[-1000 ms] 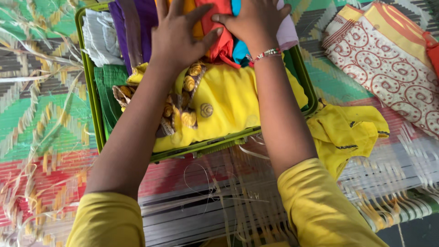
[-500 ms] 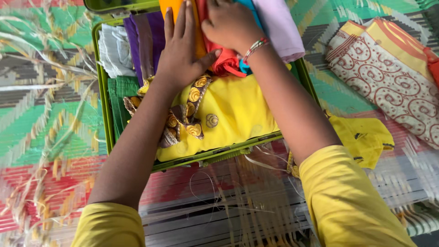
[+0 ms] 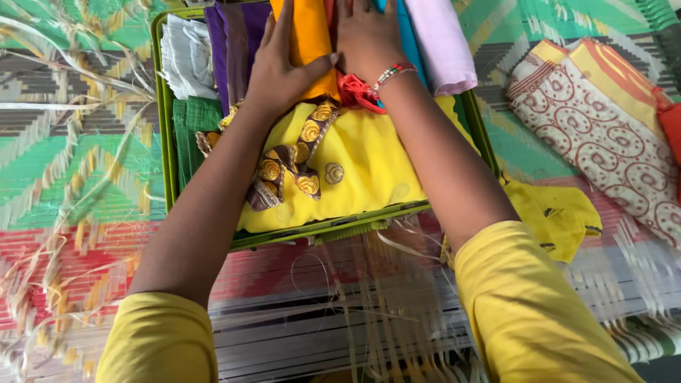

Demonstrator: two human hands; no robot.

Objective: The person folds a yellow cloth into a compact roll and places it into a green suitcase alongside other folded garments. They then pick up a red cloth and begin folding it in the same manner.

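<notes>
- Orange cloth point(image 3: 312, 42): folded, lying in the green case point(image 3: 167, 163), in the upper middle of the packed stack.
- Left hand point(image 3: 280, 67): flat on the orange cloth, fingers stretched and spread, thumb out toward the other hand; pressing, not grasping.
- Right hand point(image 3: 365, 39): palm down on the stack just right of the orange cloth, fingers extended, tips cut off by the frame top; nothing gripped. Beaded bracelet point(image 3: 392, 71) on its wrist.
- Red cloth point(image 3: 357, 92): bunched just below the right hand, touching the orange cloth's lower edge.
- Yellow garment point(image 3: 362, 167): fills the case's near half, below the orange cloth; brown trim with gold rounds point(image 3: 291, 167) across it.
- Purple cloth point(image 3: 230, 46), white cloth point(image 3: 186, 57), dark green cloth point(image 3: 191, 135): left of the orange cloth, inside the case.
- Blue cloth point(image 3: 408, 35), lilac cloth point(image 3: 443, 46): right of it.
- Outside the case: small yellow cloth point(image 3: 557, 216) by its right near corner; patterned cream fabric point(image 3: 603, 128) well to the right; woven mat point(image 3: 78, 184) beneath everything.
</notes>
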